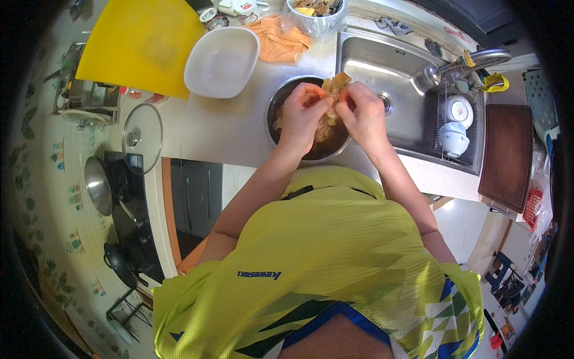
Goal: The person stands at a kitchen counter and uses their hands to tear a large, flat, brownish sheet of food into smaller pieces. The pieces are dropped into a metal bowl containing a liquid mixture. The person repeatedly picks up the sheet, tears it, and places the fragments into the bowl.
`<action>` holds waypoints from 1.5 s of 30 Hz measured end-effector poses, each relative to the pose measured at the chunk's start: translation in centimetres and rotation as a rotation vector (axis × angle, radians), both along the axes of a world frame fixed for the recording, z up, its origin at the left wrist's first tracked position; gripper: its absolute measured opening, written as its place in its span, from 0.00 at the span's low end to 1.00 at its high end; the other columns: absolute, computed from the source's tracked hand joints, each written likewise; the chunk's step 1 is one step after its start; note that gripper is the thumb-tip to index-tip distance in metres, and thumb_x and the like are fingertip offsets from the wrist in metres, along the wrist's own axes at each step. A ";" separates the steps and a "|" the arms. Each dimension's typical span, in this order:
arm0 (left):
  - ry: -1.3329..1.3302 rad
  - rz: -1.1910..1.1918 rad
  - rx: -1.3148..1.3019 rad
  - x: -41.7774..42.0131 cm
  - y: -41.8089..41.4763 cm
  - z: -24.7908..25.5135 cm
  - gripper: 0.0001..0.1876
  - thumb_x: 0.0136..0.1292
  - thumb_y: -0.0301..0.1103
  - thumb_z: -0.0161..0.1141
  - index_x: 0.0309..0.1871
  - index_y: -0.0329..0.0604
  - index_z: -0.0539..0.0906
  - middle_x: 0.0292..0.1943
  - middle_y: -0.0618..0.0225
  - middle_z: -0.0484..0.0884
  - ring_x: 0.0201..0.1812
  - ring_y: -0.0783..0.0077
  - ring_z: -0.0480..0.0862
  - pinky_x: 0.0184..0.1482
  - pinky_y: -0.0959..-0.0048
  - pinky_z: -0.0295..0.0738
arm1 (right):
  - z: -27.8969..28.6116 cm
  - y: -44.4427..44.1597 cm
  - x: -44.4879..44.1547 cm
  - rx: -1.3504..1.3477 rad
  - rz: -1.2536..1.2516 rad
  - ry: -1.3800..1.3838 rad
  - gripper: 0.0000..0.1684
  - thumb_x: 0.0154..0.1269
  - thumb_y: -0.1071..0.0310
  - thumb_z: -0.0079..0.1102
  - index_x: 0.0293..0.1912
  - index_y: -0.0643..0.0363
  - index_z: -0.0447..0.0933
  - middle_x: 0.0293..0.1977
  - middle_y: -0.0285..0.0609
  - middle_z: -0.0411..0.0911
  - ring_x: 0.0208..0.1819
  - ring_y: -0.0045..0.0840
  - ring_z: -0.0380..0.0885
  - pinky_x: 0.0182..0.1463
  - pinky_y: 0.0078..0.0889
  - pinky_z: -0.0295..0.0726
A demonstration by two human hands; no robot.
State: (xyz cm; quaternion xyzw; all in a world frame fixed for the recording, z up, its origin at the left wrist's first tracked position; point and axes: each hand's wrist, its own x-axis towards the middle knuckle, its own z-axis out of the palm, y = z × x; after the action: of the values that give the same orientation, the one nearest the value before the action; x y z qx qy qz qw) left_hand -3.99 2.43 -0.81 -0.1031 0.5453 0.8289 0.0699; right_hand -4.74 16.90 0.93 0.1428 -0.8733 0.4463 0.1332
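Note:
Both of my hands are over a round metal basin (287, 89) on the counter in front of me. Between my fingertips is a ruffled, translucent yellowish-brown piece of soaked food (334, 87), which looks like white fungus. My left hand (305, 112) pinches its left side with thumb and fingers. On the other side, my right hand (364, 114) grips it with curled fingers. More of the same soft pieces (323, 133) lie in the basin, in dark-looking liquid, partly hidden by my left hand and wrist.
A white bowl (222, 63), yellow board (139, 45), orange cloth (280, 38) and bagged scrap bowl (318, 20) stand beyond. Right of the basin is a steel sink (403, 107) with a faucet (471, 63) and dish rack (453, 125). A glass lid (143, 139) lies left.

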 end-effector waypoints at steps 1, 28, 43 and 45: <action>-0.034 -0.013 0.069 -0.1 -0.1 0.0 0.07 0.59 0.20 0.62 0.39 0.39 0.77 0.32 0.70 0.78 0.35 0.80 0.78 0.36 0.81 0.71 | -0.1 0.1 0.0 0.039 0.000 0.024 0.08 0.52 0.75 0.61 0.29 0.66 0.71 0.27 0.50 0.73 0.29 0.42 0.76 0.34 0.37 0.75; -0.009 0.173 0.289 -0.3 -3.8 0.8 0.07 0.62 0.20 0.61 0.40 0.39 0.77 0.41 0.63 0.81 0.43 0.71 0.82 0.46 0.71 0.76 | -2.1 -2.0 -25.4 0.146 0.159 0.059 0.21 0.65 0.55 0.63 0.46 0.65 0.79 0.32 0.42 0.82 0.35 0.27 0.81 0.43 0.28 0.77; -0.028 0.061 0.246 -0.7 -0.5 1.8 0.08 0.59 0.20 0.63 0.40 0.39 0.77 0.36 0.67 0.79 0.38 0.78 0.79 0.39 0.79 0.73 | 1.6 1.7 -3.1 -0.855 0.241 -0.764 0.09 0.64 0.79 0.58 0.44 0.67 0.78 0.36 0.38 0.81 0.32 0.16 0.78 0.38 0.17 0.78; -0.074 0.046 0.328 -0.6 -0.4 2.4 0.07 0.60 0.21 0.61 0.41 0.39 0.77 0.37 0.67 0.80 0.40 0.76 0.80 0.41 0.76 0.74 | 1.3 1.8 -2.7 -1.025 0.252 -0.791 0.08 0.64 0.80 0.57 0.43 0.66 0.77 0.35 0.39 0.81 0.32 0.16 0.79 0.38 0.17 0.79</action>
State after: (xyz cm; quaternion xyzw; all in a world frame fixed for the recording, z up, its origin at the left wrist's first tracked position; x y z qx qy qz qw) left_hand -4.54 2.00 1.59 -0.1332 0.3972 0.9039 0.0868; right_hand -7.43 18.66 2.26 -0.0123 -0.5100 0.8365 -0.2002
